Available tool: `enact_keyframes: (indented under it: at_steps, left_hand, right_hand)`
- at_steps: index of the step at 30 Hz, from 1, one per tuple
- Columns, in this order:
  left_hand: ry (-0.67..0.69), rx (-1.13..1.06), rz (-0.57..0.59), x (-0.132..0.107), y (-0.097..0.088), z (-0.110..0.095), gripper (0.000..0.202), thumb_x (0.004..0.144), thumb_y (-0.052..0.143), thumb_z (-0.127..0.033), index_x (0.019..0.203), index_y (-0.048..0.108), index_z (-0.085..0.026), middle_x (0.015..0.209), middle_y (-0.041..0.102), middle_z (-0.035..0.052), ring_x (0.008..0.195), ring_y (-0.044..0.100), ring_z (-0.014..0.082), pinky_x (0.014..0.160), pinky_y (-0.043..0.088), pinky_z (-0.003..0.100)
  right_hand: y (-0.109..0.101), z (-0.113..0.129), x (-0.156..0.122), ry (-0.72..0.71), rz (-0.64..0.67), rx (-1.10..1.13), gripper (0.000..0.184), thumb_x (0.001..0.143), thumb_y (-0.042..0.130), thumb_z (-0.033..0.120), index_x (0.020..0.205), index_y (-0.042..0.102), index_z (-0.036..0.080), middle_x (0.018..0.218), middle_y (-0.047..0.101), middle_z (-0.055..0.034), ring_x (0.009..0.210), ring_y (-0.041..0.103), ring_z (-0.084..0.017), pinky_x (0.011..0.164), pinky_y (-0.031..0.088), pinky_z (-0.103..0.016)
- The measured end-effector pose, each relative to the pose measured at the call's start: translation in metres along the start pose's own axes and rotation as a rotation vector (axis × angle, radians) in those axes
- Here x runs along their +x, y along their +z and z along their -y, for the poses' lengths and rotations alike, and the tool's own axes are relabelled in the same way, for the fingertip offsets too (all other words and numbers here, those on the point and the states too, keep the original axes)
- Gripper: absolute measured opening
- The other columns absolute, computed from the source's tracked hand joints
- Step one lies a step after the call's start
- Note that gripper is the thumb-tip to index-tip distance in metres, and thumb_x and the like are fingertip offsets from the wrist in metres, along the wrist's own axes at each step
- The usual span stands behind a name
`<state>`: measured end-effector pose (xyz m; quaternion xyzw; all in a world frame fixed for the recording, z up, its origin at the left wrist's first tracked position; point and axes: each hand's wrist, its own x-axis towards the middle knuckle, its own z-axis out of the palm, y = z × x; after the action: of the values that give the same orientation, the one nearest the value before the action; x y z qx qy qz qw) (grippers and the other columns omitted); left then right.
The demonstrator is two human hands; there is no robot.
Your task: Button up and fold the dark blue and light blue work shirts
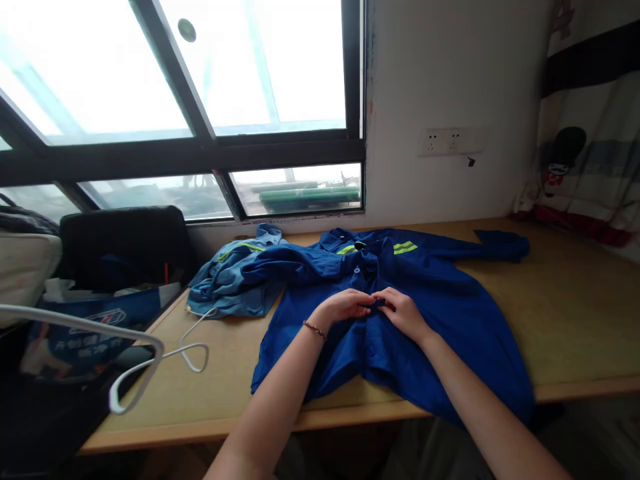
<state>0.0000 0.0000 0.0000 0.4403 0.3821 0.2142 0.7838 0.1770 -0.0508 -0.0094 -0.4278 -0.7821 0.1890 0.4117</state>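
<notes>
A dark blue work jacket [450, 313] with yellow-green reflective strips lies spread on the table, its lower hem hanging over the front edge. My left hand [349, 305] and my right hand [400, 311] meet at its front opening, fingers pinching the two cloth edges together around the middle of the button line. A pale button [357, 271] shows higher up on the placket. Whatever button sits between my fingertips is hidden. One sleeve is folded across the jacket's left side; the other stretches out to the right.
A lighter blue garment [235, 280] lies crumpled at the table's back left. A white cable [145, 327] loops over the left edge. Bags [95, 333] and a black case [123, 233] stand left of the table [575, 320]. A window, wall sockets [453, 141] and a curtain [590, 133] are behind.
</notes>
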Motion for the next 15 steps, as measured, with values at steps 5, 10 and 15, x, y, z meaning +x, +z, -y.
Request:
enact_keyframes:
  at_steps: [5,10,15]
  left_hand:
    - [0.052,0.052,0.027,-0.005,-0.003,0.003,0.027,0.060,0.069,-0.011,0.085,0.061,-0.011,0.068,0.061,0.0026,0.060,0.060,0.0097,0.060,0.046,0.021]
    - [0.249,0.319,-0.026,-0.014,0.010,0.011,0.025,0.064,0.068,-0.025,0.083,0.063,-0.010,0.058,0.055,-0.0015,0.044,0.044,0.0037,0.047,0.036,0.018]
    - [0.517,0.370,-0.207,-0.015,0.025,0.013,0.022,0.062,0.067,-0.028,0.073,0.062,-0.010,0.060,0.057,-0.0004,0.051,0.046,0.0064,0.050,0.036,0.018]
  right_hand:
    - [-0.002,-0.004,0.001,-0.012,0.015,-0.046,0.010,0.075,0.052,0.014,0.077,0.058,0.021,0.077,0.055,-0.0013,0.071,0.053,-0.014,0.065,0.042,-0.026]
    - [-0.006,0.008,0.000,-0.057,-0.058,-0.008,0.008,0.078,0.048,0.015,0.074,0.052,0.021,0.076,0.052,-0.0015,0.072,0.051,-0.014,0.067,0.041,-0.026]
    - [-0.007,0.015,-0.002,-0.068,-0.190,-0.035,0.006,0.078,0.046,0.016,0.076,0.049,0.021,0.077,0.050,-0.0026,0.073,0.050,-0.015,0.068,0.042,-0.026]
